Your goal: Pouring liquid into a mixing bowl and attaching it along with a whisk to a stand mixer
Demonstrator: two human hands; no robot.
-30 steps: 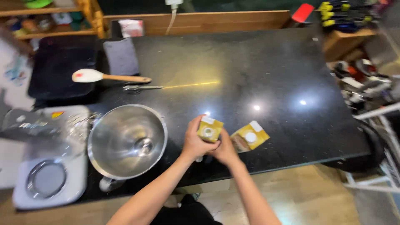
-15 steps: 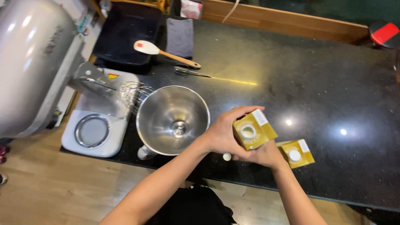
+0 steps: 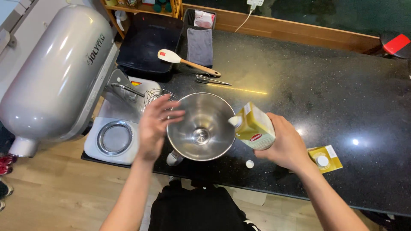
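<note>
Two yellow cartons show in my head view: my right hand (image 3: 286,145) now grips one yellow carton (image 3: 254,127) tipped, spout at the steel mixing bowl (image 3: 201,126) rim, where half a second ago both hands held it upright. My left hand (image 3: 154,126), fingers spread and holding nothing, has moved to the bowl's left rim. White cap (image 3: 249,164) lies near the counter's front edge; second carton (image 3: 323,159) beside my wrist. Pouring looks imminent.

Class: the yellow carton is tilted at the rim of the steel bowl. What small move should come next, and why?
Probably tip the carton a little further: its open spout points over the steel bowl, its cap lies on the counter, the right hand grips it, and the left hand is at the rim.
</note>
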